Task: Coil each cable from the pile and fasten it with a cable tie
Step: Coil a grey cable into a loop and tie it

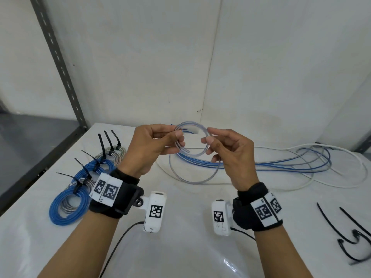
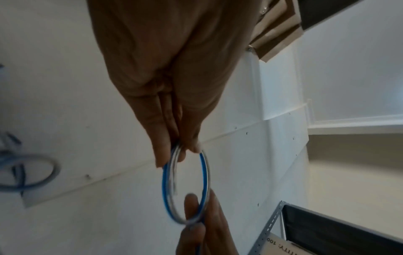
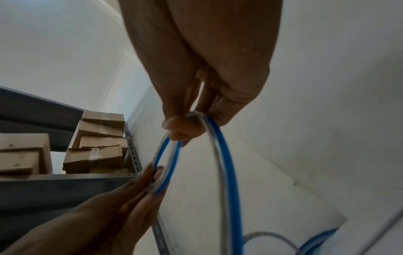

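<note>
A small loop of blue-and-clear cable [image 1: 190, 139] is held up above the white table [image 1: 190, 247]. My left hand [image 1: 160, 144] pinches the loop's left side between thumb and fingers; in the left wrist view the same loop [image 2: 185, 186] hangs from my fingertips [image 2: 170, 151]. My right hand [image 1: 220, 145] pinches the loop's right side, and the cable [image 3: 226, 165] trails down from it to the loose pile [image 1: 281, 163]. Several coiled, tied cables [image 1: 80, 183] lie at the left. Loose black cable ties [image 1: 349, 231] lie at the right.
A grey metal shelf upright [image 1: 58, 61] stands at the back left, with a dark shelf surface [image 1: 30, 141] beside the table. White walls close the back corner. Cardboard boxes [image 3: 96, 145] sit on the shelving. A black cord [image 1: 120, 243] runs from the left wrist camera.
</note>
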The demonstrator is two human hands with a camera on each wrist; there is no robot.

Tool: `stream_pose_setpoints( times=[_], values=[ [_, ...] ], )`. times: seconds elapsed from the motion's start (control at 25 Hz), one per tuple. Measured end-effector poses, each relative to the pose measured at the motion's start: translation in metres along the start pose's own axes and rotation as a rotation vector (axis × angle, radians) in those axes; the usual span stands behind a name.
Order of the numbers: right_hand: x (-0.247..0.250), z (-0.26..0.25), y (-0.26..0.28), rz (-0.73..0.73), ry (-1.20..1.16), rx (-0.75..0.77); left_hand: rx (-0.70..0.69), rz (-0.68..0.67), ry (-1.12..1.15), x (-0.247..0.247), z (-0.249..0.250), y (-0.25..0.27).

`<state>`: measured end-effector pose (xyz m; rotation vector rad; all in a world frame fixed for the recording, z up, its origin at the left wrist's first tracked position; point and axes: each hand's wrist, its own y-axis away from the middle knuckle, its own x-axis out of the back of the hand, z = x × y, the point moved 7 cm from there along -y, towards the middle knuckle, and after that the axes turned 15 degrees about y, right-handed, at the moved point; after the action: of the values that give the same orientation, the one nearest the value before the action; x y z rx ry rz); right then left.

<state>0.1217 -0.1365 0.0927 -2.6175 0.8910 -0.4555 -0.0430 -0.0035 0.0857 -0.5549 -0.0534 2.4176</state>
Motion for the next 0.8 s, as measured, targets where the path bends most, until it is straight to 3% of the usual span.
stream_pose_setpoints(
  times=[0.16,0.4,0.48,0.6,0.8],
  values=[
    [0.0,-0.003,-0.001,0.059,0.005,0.051,0.023,-0.059,0.062,-0.012,-0.004,0.003],
    [-0.006,-0.01,0.002,-0.208,0.334,0.16,0.262,-0.322,-0.121,-0.036,-0.023,0.015],
    [-0.009,-0.012,0.003,-0.222,0.33,0.161,0.23,-0.325,-0.177,-0.037,-0.024,0.014],
    [-0.001,-0.011,0.0,-0.097,0.225,0.109,0.094,-0.283,-0.223,-0.032,-0.017,0.01],
    [0.0,-0.013,0.002,0.028,0.166,0.077,-0.039,-0.187,-0.101,-0.028,-0.007,0.006]
  ],
)
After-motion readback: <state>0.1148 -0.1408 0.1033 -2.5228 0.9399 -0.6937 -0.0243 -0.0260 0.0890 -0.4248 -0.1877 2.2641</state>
